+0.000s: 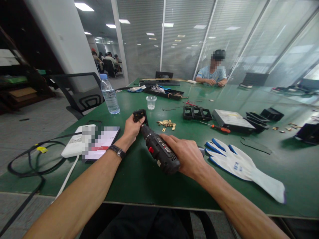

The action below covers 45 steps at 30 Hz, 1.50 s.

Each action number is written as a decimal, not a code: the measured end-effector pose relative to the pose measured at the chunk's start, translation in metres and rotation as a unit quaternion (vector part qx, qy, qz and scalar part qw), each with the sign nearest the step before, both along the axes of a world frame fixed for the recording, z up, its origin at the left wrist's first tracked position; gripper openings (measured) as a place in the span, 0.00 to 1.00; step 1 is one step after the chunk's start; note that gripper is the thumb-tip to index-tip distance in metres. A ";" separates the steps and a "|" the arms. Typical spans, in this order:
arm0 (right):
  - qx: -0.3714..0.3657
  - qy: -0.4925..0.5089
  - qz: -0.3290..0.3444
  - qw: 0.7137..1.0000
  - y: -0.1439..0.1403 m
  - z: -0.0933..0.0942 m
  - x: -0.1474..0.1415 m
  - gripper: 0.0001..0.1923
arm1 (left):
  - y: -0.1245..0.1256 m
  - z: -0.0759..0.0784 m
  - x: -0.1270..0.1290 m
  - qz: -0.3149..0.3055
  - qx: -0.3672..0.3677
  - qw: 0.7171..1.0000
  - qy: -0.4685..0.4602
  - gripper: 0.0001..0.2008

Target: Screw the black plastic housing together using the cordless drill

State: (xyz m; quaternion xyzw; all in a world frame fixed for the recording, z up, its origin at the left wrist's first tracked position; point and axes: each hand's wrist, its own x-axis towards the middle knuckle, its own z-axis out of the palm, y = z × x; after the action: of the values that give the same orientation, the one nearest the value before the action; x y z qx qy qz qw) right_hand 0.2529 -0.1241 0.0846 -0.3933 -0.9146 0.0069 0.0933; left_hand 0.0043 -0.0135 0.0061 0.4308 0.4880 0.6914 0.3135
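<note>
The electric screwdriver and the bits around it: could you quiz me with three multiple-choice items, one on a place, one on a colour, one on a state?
1. Where does the work glove lie?
A. right of the right hand
B. on the chair
C. under the bottle

2. What colour is the table?
A. white
B. green
C. red

3. What does the left hand hold?
A. a cup
B. nothing
C. a small black part

A: it lies flat beside the right hand.
B: its bare top is green.
C: its fingers pinch the black part at the tip of the electric screwdriver.
</note>
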 end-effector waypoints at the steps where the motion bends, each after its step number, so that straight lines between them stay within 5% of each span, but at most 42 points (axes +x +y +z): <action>1: 0.001 0.002 0.000 1.000 0.000 0.000 0.000 0.37 | 0.000 0.001 0.000 0.000 -0.003 1.000 -0.001 0.23; 45: -0.004 -0.012 -0.008 1.000 0.001 -0.001 -0.003 0.37 | -0.003 0.005 0.003 0.010 -0.013 1.000 -0.018 0.21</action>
State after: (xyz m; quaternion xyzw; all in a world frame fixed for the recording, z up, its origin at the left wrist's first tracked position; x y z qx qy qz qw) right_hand 0.2504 -0.1235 0.0838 -0.4013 -0.9124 0.0046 0.0807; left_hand 0.0072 -0.0167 0.0109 0.4094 0.4953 0.6960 0.3205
